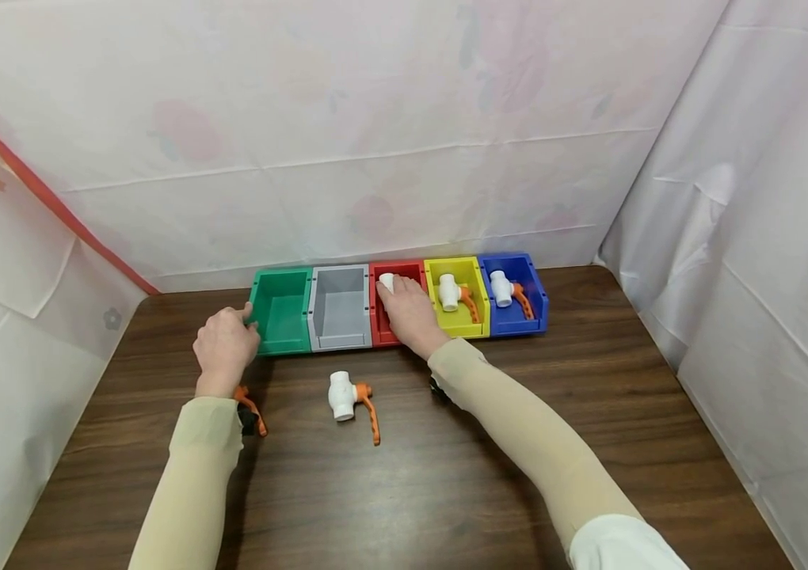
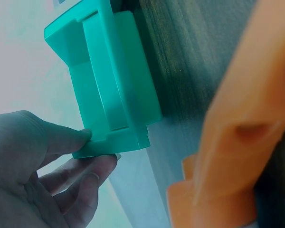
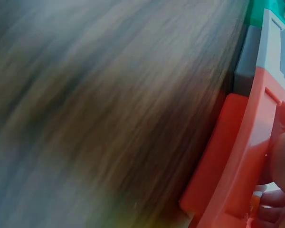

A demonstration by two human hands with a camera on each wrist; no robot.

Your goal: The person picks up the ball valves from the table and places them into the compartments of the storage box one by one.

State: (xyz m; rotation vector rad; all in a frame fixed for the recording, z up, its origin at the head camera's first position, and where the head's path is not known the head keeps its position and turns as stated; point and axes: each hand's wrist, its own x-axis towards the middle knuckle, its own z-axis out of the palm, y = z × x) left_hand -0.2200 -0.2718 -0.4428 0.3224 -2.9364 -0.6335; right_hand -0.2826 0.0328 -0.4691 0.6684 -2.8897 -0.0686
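Note:
My left hand pinches the left side wall of the green bin, thumb on the inside and fingers outside in the left wrist view. My right hand reaches into the red bin, its fingers curled round a white ball valve; most of that valve is hidden under the hand. Another white ball valve with an orange lever lies on the table before the bins. Beside my left wrist an orange lever handle shows, the rest of it covered by the arm.
Five bins stand in a joined row against the curtain. The grey bin has nothing in it. The yellow bin and the blue bin each hold a ball valve with an orange lever. White curtains border the wooden table.

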